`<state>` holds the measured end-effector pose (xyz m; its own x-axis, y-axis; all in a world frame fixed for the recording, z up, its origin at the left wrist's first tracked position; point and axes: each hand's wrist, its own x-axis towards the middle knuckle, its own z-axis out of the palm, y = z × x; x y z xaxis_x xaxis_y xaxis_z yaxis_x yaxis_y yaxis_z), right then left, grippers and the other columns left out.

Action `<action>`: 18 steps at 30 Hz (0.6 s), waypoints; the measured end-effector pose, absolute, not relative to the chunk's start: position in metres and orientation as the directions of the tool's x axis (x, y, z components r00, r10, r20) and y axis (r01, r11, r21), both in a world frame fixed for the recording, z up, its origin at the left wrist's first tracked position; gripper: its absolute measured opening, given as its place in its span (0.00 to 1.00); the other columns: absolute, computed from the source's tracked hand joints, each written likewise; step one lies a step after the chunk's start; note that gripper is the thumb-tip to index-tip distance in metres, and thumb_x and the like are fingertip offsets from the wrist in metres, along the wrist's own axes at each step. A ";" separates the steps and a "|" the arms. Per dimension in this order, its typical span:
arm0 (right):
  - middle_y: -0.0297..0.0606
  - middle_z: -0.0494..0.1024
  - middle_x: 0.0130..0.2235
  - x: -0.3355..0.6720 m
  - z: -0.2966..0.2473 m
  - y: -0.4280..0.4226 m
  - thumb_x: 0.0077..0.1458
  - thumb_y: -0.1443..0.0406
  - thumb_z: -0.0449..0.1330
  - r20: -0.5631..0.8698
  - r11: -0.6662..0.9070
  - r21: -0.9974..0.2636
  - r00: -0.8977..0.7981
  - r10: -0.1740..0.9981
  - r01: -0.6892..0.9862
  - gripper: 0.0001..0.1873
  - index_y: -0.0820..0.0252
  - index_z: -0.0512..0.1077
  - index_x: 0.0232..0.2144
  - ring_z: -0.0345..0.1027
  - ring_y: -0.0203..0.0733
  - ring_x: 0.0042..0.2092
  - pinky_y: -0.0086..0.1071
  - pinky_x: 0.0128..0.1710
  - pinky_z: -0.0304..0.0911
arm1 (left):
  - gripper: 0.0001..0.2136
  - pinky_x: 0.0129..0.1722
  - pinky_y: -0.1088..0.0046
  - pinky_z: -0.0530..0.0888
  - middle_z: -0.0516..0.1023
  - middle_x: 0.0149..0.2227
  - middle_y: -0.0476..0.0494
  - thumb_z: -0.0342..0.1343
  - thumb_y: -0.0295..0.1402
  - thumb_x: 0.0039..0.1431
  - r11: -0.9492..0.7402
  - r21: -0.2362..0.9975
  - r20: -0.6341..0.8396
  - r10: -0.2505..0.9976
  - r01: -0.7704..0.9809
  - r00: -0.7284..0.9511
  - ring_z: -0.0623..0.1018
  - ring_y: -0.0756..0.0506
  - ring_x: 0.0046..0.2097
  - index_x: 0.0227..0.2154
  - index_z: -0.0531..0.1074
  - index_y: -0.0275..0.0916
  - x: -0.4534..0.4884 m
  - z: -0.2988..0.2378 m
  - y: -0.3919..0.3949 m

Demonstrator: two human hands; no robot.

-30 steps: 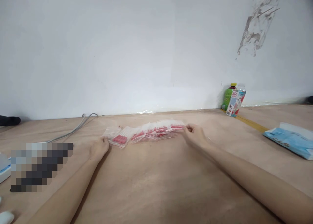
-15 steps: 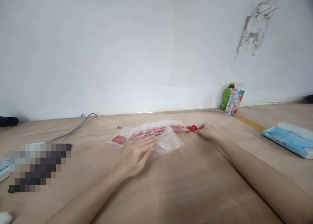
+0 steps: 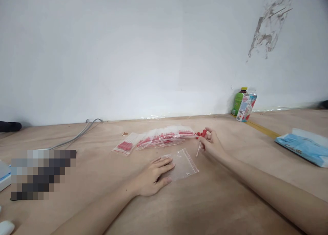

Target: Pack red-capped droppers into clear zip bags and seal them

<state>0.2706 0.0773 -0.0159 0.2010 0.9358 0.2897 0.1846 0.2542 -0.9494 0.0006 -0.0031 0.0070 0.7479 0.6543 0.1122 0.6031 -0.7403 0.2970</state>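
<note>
A row of small clear zip bags (image 3: 156,139) filled with red-tipped sticks lies across the wooden table (image 3: 179,201). My left hand (image 3: 153,175) lies flat with spread fingers on the near edge of an empty clear zip bag (image 3: 183,164). To the right of that bag, my right hand (image 3: 211,144) is lifted a little and pinches a small bunch of red-tipped sticks (image 3: 201,139), red ends up and thin white stems hanging down.
Two bottles (image 3: 243,105) stand against the white wall at the back right. A blue-and-white packet (image 3: 303,146) lies at the right edge. A grey cable (image 3: 77,134) runs from the wall to the left; a blurred-out patch covers something there.
My left hand left the row's left end and dragged an empty bag toward me, now pressing it flat. My right hand picked up a bunch of red-tipped sticks at the row's right end.
</note>
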 end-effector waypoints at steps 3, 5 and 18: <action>0.27 0.64 0.27 0.261 -0.026 0.064 0.45 0.59 0.55 0.249 0.242 -0.969 0.208 0.946 0.058 0.29 0.55 0.47 0.47 0.61 0.31 0.20 0.26 0.17 0.61 | 0.21 0.57 0.59 0.50 0.51 0.59 0.46 0.41 0.41 0.61 -0.749 0.286 0.098 0.644 0.598 0.759 0.51 0.44 0.60 0.56 0.52 0.45 0.000 0.009 -0.003; 0.26 0.64 0.27 0.259 -0.030 0.061 0.45 0.59 0.56 0.228 0.231 -0.973 0.224 0.948 0.015 0.27 0.55 0.48 0.44 0.62 0.31 0.20 0.27 0.18 0.63 | 0.21 0.57 0.59 0.51 0.51 0.59 0.46 0.41 0.41 0.61 -0.750 0.280 0.096 0.643 0.599 0.760 0.51 0.44 0.60 0.57 0.52 0.45 0.000 0.009 -0.002; 0.32 0.71 0.27 0.259 -0.022 0.040 0.43 0.61 0.61 -0.014 -0.063 -0.978 -0.238 0.971 -0.197 0.13 0.59 0.60 0.29 0.68 0.33 0.27 0.29 0.30 0.64 | 0.26 0.57 0.60 0.53 0.47 0.61 0.46 0.43 0.40 0.60 -0.736 0.291 0.122 0.663 0.612 0.739 0.52 0.43 0.59 0.59 0.42 0.45 0.000 0.005 -0.002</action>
